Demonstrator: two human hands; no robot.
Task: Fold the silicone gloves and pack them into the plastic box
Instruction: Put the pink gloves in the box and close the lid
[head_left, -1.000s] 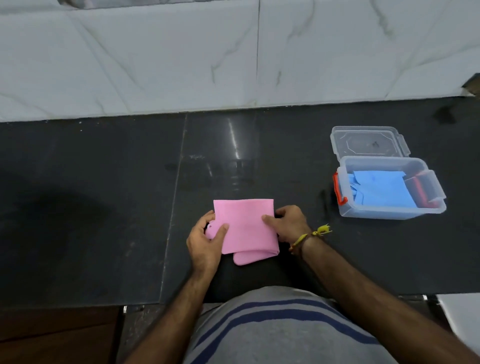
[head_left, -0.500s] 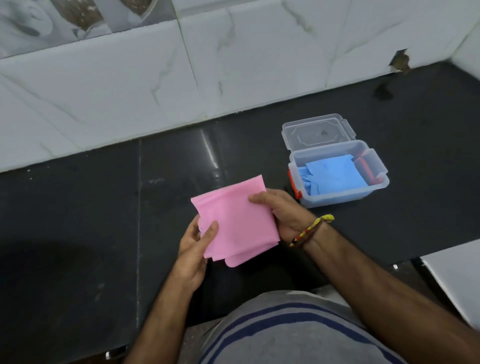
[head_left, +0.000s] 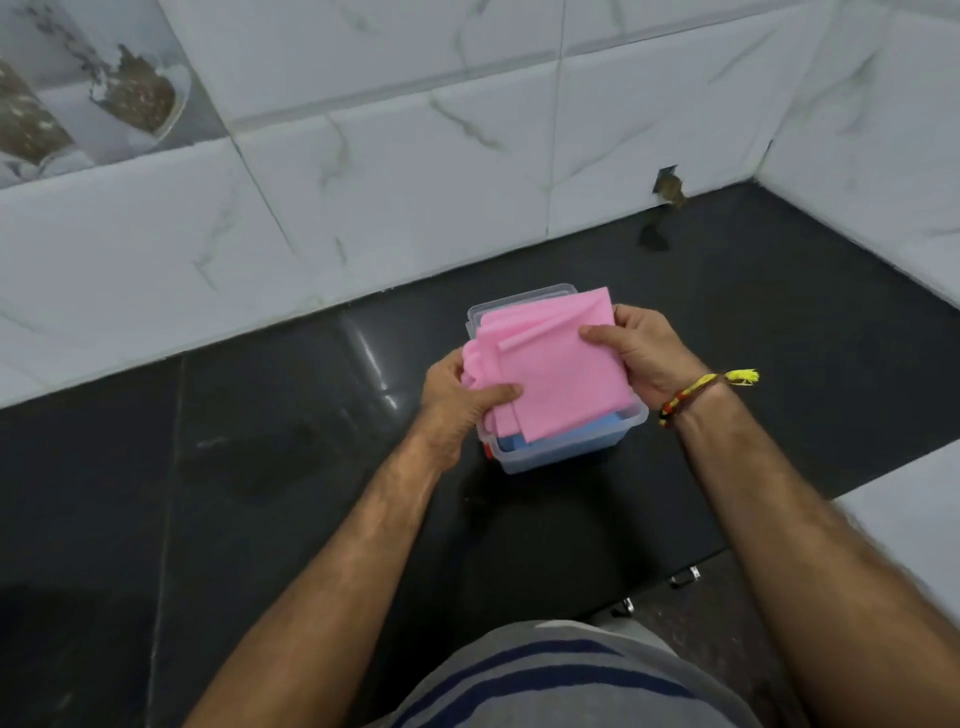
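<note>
A folded pink silicone glove (head_left: 556, 369) is held right over the clear plastic box (head_left: 566, 453) on the black counter. My left hand (head_left: 460, 397) pinches its left edge, thumb on top. My right hand (head_left: 641, 348) grips its right edge. A folded blue glove (head_left: 519, 446) lies inside the box under the pink one. The box's open lid (head_left: 475, 312) shows only as a rim behind the pink glove. A red latch (head_left: 487, 452) peeks out at the box's left side.
The black counter (head_left: 260, 441) runs to a white marble-tiled wall (head_left: 415, 182) behind and at the right corner. A white surface (head_left: 914, 519) lies at the lower right past the counter edge. A chipped hole (head_left: 667, 187) marks the wall base.
Both hands lifted the folded pink glove off the counter and carried it right, over the box. The camera view swung toward the box.
</note>
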